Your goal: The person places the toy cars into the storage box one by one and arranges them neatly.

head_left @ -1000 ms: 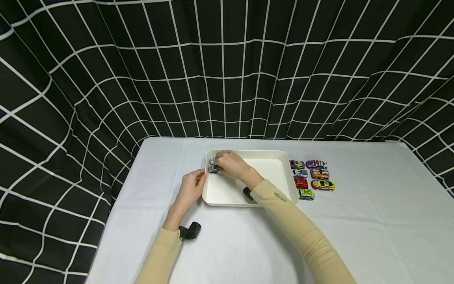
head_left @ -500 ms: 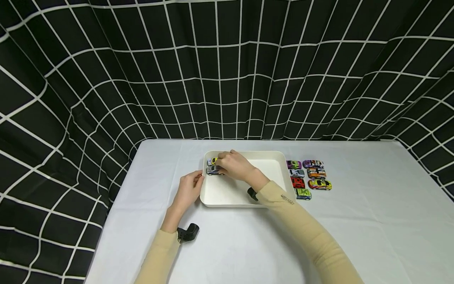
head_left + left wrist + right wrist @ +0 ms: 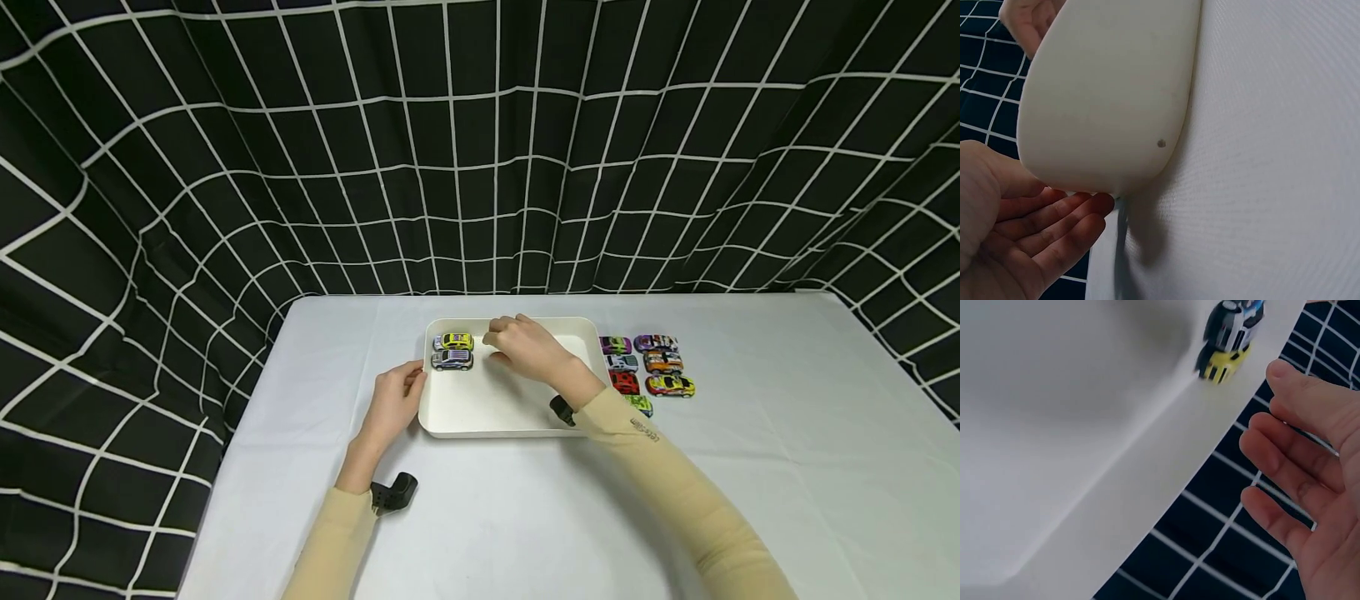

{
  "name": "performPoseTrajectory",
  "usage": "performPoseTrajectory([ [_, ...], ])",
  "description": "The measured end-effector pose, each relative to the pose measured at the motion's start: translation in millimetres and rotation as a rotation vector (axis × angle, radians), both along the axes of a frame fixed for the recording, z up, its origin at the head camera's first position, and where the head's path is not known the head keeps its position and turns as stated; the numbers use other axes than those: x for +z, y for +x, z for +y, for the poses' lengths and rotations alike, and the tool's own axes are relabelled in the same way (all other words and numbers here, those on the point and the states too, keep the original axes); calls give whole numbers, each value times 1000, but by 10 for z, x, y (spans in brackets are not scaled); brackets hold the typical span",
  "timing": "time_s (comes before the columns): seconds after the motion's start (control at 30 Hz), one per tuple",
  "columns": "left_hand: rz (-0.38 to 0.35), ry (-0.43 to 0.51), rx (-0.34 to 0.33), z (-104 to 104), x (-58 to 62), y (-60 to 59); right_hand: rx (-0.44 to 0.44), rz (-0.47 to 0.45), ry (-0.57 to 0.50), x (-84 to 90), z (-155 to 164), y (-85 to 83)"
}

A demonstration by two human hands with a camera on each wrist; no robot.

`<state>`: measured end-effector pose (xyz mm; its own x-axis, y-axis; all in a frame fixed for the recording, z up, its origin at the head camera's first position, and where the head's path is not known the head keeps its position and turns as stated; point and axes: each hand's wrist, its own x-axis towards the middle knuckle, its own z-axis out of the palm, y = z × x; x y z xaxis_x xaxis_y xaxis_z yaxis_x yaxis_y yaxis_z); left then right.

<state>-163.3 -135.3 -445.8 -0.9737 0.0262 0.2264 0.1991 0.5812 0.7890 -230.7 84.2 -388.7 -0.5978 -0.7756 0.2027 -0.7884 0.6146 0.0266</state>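
Observation:
A white tray [image 3: 510, 417] lies on the table with two toy cars in its far left corner: a yellow one [image 3: 453, 342] and, just nearer, a silver-grey one [image 3: 452, 360]. My left hand [image 3: 396, 404] rests its fingertips against the tray's outer left wall; the left wrist view has its fairly straight fingers [image 3: 1063, 234] touching that wall. Over the tray, to the right of the two cars, is my right hand [image 3: 528, 346]. Its fingers [image 3: 1266, 450] are loosely bent with nothing between them in the right wrist view.
Right of the tray, several toy cars stand in two columns, among them a red one [image 3: 625, 382], an orange one [image 3: 663, 362] and a yellow-red one [image 3: 671, 385]. My right sleeve [image 3: 637, 433] partly covers a green car [image 3: 639, 405]. A black gridded curtain [image 3: 495, 167] hangs behind.
My right hand has let go of the silver-grey car and moved right, uncovering both cars in the tray. My left hand stays at the tray's left wall. The head view has shifted slightly.

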Motion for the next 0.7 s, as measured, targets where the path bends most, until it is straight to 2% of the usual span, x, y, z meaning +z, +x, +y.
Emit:
performPoseTrajectory([
  [0.33, 10, -19, 9, 1, -1, 3, -26, 35, 10, 26, 327, 45],
  [0.7, -17, 29, -3, 6, -1, 2, -41, 84, -11, 39, 773, 134],
])
